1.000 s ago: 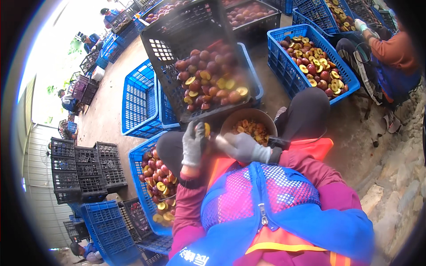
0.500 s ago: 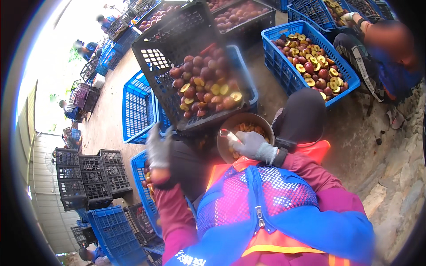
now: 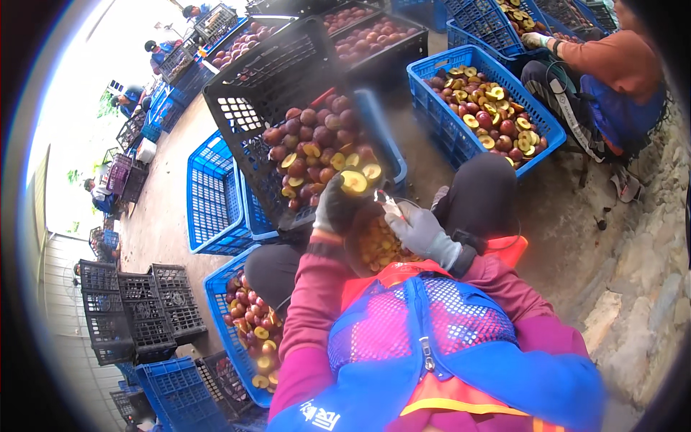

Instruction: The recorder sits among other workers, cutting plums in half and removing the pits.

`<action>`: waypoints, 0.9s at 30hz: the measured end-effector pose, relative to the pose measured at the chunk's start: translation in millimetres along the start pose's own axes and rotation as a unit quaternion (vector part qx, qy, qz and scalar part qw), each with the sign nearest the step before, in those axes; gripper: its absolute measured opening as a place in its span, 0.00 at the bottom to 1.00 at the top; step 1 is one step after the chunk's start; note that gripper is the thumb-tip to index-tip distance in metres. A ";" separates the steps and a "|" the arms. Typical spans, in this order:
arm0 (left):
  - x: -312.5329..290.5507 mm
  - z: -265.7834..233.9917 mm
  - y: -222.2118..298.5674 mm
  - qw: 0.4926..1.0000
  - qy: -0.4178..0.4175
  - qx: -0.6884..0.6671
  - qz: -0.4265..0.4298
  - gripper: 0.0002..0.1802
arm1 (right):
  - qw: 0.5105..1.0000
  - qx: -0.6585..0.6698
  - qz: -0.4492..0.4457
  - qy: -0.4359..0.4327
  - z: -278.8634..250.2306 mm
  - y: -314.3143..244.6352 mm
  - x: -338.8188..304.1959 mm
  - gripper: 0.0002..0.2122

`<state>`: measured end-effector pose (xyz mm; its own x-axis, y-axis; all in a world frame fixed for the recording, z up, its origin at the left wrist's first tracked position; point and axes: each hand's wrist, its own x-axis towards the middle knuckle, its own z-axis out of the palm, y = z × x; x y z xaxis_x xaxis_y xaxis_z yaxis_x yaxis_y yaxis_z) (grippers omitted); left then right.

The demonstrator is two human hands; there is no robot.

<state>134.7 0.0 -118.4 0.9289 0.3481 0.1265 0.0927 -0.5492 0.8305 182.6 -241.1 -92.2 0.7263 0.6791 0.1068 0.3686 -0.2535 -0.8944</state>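
In front of me my left hand [image 3: 335, 206], in a grey glove with a dark palm, is closed on a halved plum [image 3: 353, 181], its yellow cut face upward. My right hand [image 3: 425, 232], gloved in grey, is closed round a small red and silver hand tool [image 3: 389, 204] whose tip is close to the plum half; its exact kind is unclear. Below both hands, in my lap, sits a round bowl [image 3: 350, 248] with small orange-brown pieces [image 3: 378, 248] inside. A tilted black crate [image 3: 288, 68] just beyond holds whole plums [image 3: 325, 133] and several halves.
At my left stands a blue crate [image 3: 216, 302] of plum halves, with another blue crate [image 3: 209, 194] farther out. A blue crate [image 3: 446, 137] of cut plums stands ahead right, near a seated co-worker [image 3: 619, 72]. Black crates [image 3: 144, 306] stack at far left; a stone wall [image 3: 648, 317] runs right.
My left hand has come from over the left crate to the bowl, now with a plum half. My right hand has shifted slightly right with the tool.
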 end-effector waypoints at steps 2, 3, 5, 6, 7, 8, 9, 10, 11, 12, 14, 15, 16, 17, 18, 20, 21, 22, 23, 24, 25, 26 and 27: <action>-26.0 -18.3 60.6 0.990 0.027 -0.135 0.021 0.17 | 0.996 -0.050 -0.075 0.011 4.7 -19.0 10.4 0.17; -36.4 -24.3 70.0 0.978 0.043 -0.203 0.029 0.17 | 0.994 -0.063 -0.085 0.001 8.0 -32.0 14.3 0.16; -49.8 -32.5 63.4 0.989 0.046 -0.111 0.086 0.17 | 0.991 -0.101 -0.089 -0.023 9.0 -52.9 18.3 0.17; -56.2 -34.8 60.7 0.990 0.045 -0.065 0.115 0.17 | 0.988 -0.121 -0.090 -0.033 11.6 -57.2 19.4 0.17; -60.9 -28.6 57.5 0.964 0.037 -0.263 0.008 0.16 | 0.988 -0.128 -0.085 -0.020 17.8 -55.8 19.5 0.18; -64.0 -23.0 58.0 0.882 0.073 -0.456 -0.092 0.16 | 0.985 -0.144 -0.093 -0.020 18.9 -57.9 18.2 0.18; -62.6 -24.6 56.0 0.811 0.066 -0.562 -0.150 0.16 | 0.982 -0.160 -0.100 -0.020 19.1 -60.6 16.3 0.18; -62.5 -25.3 54.8 0.724 0.058 -0.656 -0.205 0.16 | 0.978 -0.176 -0.107 -0.019 19.3 -62.2 14.6 0.18; -66.0 -24.1 55.5 0.861 0.072 -0.486 -0.129 0.17 | 0.977 -0.183 -0.105 -0.020 19.2 -61.4 13.5 0.18; -71.8 -22.3 56.5 0.952 0.083 -0.290 -0.046 0.17 | 0.976 -0.191 -0.103 -0.020 19.1 -59.6 12.7 0.18; -75.4 -18.6 59.7 0.992 0.101 -0.057 0.053 0.18 | 0.975 -0.205 -0.075 -0.031 18.8 -58.5 11.2 0.18; -74.3 -16.1 62.7 0.991 0.113 -0.035 0.065 0.19 | 0.975 -0.211 -0.050 -0.040 19.5 -58.6 10.9 0.18; -74.6 -13.1 64.5 0.989 0.124 -0.014 0.076 0.20 | 0.974 -0.218 -0.024 -0.050 19.9 -58.4 9.5 0.19; -75.2 -10.5 64.3 0.988 0.131 -0.031 0.074 0.20 | 0.973 -0.222 -0.040 -0.046 21.4 -56.7 6.7 0.19; -75.9 -7.5 63.1 0.987 0.137 -0.048 0.071 0.20 | 0.972 -0.226 -0.057 -0.043 24.2 -53.5 2.3 0.19; -76.1 -4.1 61.9 0.985 0.143 -0.065 0.068 0.21 | 0.969 -0.233 -0.076 -0.043 25.7 -52.8 -1.7 0.18; -71.4 -2.9 60.8 0.985 0.141 -0.065 0.068 0.22 | 0.968 -0.236 -0.079 -0.046 24.5 -55.2 -2.0 0.18; -66.0 -1.9 59.4 0.986 0.140 -0.064 0.069 0.24 | 0.966 -0.239 -0.082 -0.049 24.3 -56.2 -1.8 0.18; -63.7 1.4 39.0 0.986 0.122 -0.083 0.082 0.26 | 0.967 -0.238 -0.065 -0.064 28.7 -56.4 -1.4 0.18; -63.0 10.0 16.0 0.966 0.136 -0.220 0.013 0.23 | 0.967 -0.238 -0.050 -0.080 34.3 -55.5 0.7 0.17; -62.5 18.9 -4.6 0.923 0.147 -0.352 -0.052 0.21 | 0.966 -0.239 -0.037 -0.094 38.6 -57.0 2.3 0.17; -60.7 19.8 -0.6 0.905 0.139 -0.394 -0.080 0.19 | 0.969 -0.219 -0.051 -0.097 39.2 -53.3 2.1 0.17; -59.0 20.5 3.3 0.884 0.134 -0.434 -0.109 0.18 | 0.972 -0.200 -0.066 -0.100 39.3 -49.5 1.2 0.17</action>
<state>87.6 -37.9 -134.2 0.7937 0.6054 -0.0597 -0.1604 0.3028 0.9394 142.4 -200.6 -64.8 0.5443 0.8345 0.0858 0.6758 -0.3757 -0.6341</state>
